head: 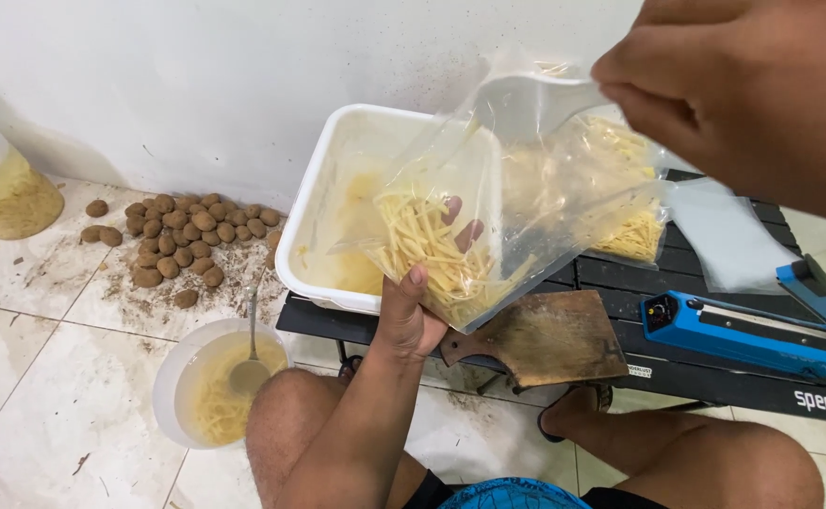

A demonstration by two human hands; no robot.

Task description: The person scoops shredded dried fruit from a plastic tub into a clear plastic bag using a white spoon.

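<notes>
My left hand (413, 316) grips the bottom of a clear plastic bag (460, 203), holding it up and open over a low black table (611, 283). Pale yellow potato strips (427, 250) lie in the lower part of the bag. My right hand (743, 90) is at the top right, shut on the handle of a white plastic spoon (526, 104) whose bowl is inside the bag's mouth. Behind the bag stands a white rectangular tub (333, 184).
A blue heat sealer (752, 325), a wooden cutting board (549, 335), filled bags of strips (634, 231) and empty clear bags (728, 236) are on the table. On the tiled floor: a pile of brown potatoes (182, 236), a bucket with strips and a ladle (220, 382), a plastic jar (3, 188).
</notes>
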